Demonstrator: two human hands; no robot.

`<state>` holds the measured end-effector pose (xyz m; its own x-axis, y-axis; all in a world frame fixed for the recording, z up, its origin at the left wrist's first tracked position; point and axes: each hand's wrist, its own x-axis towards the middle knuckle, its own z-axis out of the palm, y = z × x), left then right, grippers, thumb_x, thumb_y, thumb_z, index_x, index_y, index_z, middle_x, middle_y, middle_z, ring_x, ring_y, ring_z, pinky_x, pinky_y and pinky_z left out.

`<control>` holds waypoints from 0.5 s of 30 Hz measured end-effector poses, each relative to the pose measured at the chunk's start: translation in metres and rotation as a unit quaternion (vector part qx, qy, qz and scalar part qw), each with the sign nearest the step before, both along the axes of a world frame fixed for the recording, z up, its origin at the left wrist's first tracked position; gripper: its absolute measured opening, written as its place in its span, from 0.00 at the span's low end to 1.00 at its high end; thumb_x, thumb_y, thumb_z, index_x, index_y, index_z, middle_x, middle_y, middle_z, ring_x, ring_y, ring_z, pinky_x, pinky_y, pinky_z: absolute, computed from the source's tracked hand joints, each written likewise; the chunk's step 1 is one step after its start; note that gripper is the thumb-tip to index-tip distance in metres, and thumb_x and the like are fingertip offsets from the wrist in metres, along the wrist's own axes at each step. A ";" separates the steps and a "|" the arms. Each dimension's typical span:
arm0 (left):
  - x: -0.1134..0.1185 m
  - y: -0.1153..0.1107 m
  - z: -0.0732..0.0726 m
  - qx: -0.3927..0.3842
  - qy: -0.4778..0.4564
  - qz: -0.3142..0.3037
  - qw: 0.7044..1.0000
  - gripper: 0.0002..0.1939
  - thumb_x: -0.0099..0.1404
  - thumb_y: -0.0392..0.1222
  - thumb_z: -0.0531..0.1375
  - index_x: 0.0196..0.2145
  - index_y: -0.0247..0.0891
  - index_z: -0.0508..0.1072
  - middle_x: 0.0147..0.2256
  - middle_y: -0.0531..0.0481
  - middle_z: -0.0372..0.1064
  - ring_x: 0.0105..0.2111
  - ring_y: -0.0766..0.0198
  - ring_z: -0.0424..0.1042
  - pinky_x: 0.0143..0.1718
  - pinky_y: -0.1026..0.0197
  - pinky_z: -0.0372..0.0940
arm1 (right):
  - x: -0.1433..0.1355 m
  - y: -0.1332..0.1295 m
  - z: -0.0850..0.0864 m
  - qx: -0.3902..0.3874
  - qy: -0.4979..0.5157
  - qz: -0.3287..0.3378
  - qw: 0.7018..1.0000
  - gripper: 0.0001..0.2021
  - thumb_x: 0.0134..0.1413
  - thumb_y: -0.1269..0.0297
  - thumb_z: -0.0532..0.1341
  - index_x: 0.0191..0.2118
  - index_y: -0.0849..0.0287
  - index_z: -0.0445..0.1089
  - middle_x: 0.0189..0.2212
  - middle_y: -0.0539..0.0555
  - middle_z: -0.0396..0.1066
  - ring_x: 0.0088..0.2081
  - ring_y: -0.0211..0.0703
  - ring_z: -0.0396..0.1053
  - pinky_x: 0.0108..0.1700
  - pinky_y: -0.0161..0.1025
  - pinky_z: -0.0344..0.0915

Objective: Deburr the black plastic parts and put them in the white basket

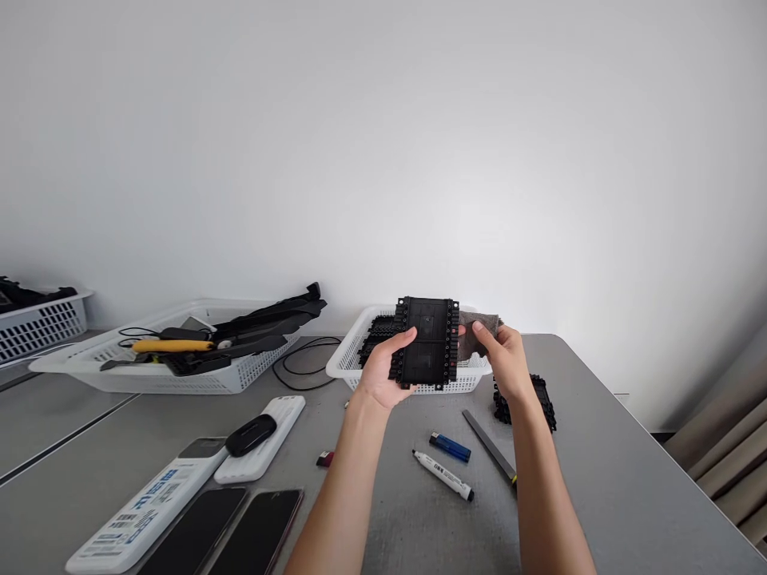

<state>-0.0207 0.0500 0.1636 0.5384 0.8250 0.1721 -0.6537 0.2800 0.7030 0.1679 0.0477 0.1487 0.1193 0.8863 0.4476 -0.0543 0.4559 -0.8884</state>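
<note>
My left hand (383,371) grips a black plastic tray-like part (427,339) by its left side, thumb on its face. The part is held up and tilted toward me, with rows of small holes along both side edges. In my right hand (506,351) is a grey-brown cloth (476,331), pinched between thumb and fingers. The cloth lies at the part's right edge, partly behind it; whether they touch there I cannot tell. Behind the part stands a white basket (339,363) with similar black parts (376,335). More black parts (542,403) lie on the table by my right forearm.
On the grey table (407,511) lie a blue lighter (449,447), a white marker (443,475), a file-like metal tool (488,447) and two phones (257,531). White power banks (156,503) are at left. A larger basket (252,371) holds tools; a black cable (284,371) lies beside it.
</note>
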 end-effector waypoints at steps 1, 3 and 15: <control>0.000 0.000 0.000 -0.003 0.000 0.002 1.000 0.26 0.64 0.41 0.58 0.58 0.30 0.68 0.48 0.33 0.75 0.52 0.44 0.73 0.57 0.43 0.64 | 0.001 0.002 -0.002 -0.002 0.002 -0.009 1.000 0.22 0.55 0.44 0.63 0.24 0.60 0.69 0.19 0.50 0.63 0.23 0.39 0.61 0.25 0.37 0.60; 0.000 0.000 0.000 -0.010 -0.001 0.005 1.000 0.26 0.65 0.41 0.58 0.59 0.30 0.68 0.49 0.33 0.75 0.52 0.45 0.73 0.58 0.43 0.64 | 0.003 0.005 -0.006 0.008 -0.002 -0.006 1.000 0.24 0.56 0.41 0.61 0.25 0.59 0.69 0.18 0.50 0.62 0.23 0.40 0.61 0.24 0.37 0.60; 0.006 0.000 -0.001 -0.002 -0.045 -0.030 0.999 0.30 0.64 0.49 0.58 0.60 0.28 0.66 0.51 0.30 0.73 0.52 0.42 0.73 0.55 0.42 0.66 | -0.009 0.009 -0.011 0.034 0.035 0.097 0.994 0.22 0.57 0.39 0.58 0.43 0.54 0.69 0.37 0.56 0.74 0.38 0.47 0.72 0.34 0.40 0.70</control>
<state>-0.0152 0.0504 0.1622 0.5693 0.7921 0.2201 -0.6967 0.3228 0.6406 0.1586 0.0567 0.1379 -0.0178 0.8635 0.5040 -0.2081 0.4898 -0.8466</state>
